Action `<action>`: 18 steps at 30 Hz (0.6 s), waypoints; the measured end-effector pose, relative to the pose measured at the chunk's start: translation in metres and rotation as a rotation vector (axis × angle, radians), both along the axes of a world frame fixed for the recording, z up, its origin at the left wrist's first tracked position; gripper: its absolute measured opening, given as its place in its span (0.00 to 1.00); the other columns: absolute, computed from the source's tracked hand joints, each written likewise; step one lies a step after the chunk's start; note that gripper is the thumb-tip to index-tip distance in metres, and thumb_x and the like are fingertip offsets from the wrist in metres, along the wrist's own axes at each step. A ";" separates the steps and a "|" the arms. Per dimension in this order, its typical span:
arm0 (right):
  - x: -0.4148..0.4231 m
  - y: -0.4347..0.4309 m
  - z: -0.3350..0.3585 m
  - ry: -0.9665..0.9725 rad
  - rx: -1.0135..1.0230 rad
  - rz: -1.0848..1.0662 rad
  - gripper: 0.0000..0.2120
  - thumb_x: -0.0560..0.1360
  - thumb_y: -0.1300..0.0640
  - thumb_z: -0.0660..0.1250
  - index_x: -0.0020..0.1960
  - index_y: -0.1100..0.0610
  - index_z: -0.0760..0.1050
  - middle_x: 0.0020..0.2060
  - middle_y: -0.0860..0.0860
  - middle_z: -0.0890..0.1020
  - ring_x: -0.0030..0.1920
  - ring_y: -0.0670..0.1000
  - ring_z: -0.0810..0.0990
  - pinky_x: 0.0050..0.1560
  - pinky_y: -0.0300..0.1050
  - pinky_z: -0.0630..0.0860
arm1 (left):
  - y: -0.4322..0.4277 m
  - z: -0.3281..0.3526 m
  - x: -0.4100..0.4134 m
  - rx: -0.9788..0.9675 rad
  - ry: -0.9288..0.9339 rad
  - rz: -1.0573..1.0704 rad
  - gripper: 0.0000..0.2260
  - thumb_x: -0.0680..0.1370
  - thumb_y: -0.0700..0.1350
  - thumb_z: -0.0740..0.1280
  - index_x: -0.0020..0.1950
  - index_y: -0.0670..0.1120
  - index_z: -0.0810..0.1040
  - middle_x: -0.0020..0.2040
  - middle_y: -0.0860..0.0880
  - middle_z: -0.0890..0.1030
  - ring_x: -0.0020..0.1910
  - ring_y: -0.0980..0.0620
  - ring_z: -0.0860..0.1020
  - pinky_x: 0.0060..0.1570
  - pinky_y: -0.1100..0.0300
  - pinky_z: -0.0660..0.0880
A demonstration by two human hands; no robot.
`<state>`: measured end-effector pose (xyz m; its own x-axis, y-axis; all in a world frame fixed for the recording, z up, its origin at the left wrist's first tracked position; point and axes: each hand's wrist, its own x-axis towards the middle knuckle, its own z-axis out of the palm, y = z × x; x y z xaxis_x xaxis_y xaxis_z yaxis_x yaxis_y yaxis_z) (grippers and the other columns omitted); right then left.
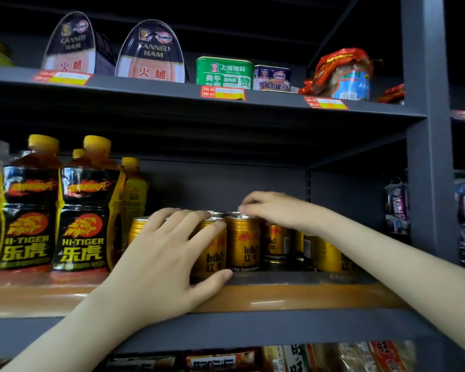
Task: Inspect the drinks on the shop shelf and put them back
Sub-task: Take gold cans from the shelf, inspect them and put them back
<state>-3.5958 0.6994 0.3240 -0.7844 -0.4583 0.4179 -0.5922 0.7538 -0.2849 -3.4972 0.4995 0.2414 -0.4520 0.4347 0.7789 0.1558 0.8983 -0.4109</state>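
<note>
Cans of Red Bull [275,242], gold with red print, are clustered on the middle shelf [279,296] of a dark grey rack, behind its orange front lip. The left hand [167,253] is wrapped round the front can [212,255]: the fingers are curled over its top rim and the thumb is pressed low against its face. This can stands upright on the shelf, touching a neighbouring can [242,242] on its right. The right hand [277,210] is held above the cans, with its forearm coming in from the right. Its fingertips [243,209] are bent down onto the tops of the cans in the row behind. The contact is blurred, so whether anything is pinched cannot be told. The two hands are apart, with the neighbouring can between them. Hi-Tiger bottles [83,224] with yellow caps are lined up to the left of the cans on the same shelf. On the shelf above, canned ham tins [152,55], a green tin [224,72], a small blue tin [273,77] and a red-wrapped jar [344,76] are displayed, with price tags [223,93] fixed to the edge. Packets [306,357] are partly seen on the shelf below.
</note>
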 end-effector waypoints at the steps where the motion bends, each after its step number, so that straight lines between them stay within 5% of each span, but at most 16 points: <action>1: 0.001 -0.004 -0.002 -0.031 0.033 0.001 0.26 0.76 0.37 0.61 0.69 0.49 0.68 0.65 0.50 0.73 0.62 0.51 0.73 0.63 0.49 0.73 | 0.000 0.000 0.000 -0.001 -0.001 0.004 0.28 0.77 0.66 0.56 0.66 0.48 0.76 0.59 0.48 0.79 0.56 0.46 0.77 0.62 0.52 0.64; 6: 0.004 -0.014 -0.012 -0.017 0.078 0.011 0.42 0.70 0.40 0.72 0.77 0.49 0.56 0.73 0.52 0.65 0.70 0.54 0.67 0.65 0.46 0.69 | 0.000 0.000 0.002 -0.001 0.005 0.005 0.28 0.77 0.65 0.56 0.66 0.47 0.76 0.60 0.47 0.79 0.56 0.45 0.78 0.62 0.52 0.65; 12: 0.022 -0.010 -0.023 0.121 0.063 0.017 0.42 0.71 0.47 0.74 0.78 0.51 0.56 0.75 0.51 0.62 0.74 0.53 0.62 0.69 0.46 0.64 | 0.001 0.001 0.004 0.015 0.010 -0.014 0.27 0.77 0.64 0.56 0.64 0.47 0.77 0.59 0.47 0.79 0.56 0.45 0.78 0.62 0.51 0.66; 18: 0.066 0.023 -0.021 0.459 -0.146 0.105 0.40 0.74 0.57 0.72 0.78 0.46 0.53 0.75 0.41 0.58 0.73 0.42 0.58 0.68 0.33 0.55 | 0.002 -0.001 0.007 0.094 0.108 -0.104 0.23 0.79 0.59 0.55 0.60 0.44 0.79 0.59 0.45 0.80 0.59 0.45 0.77 0.68 0.51 0.62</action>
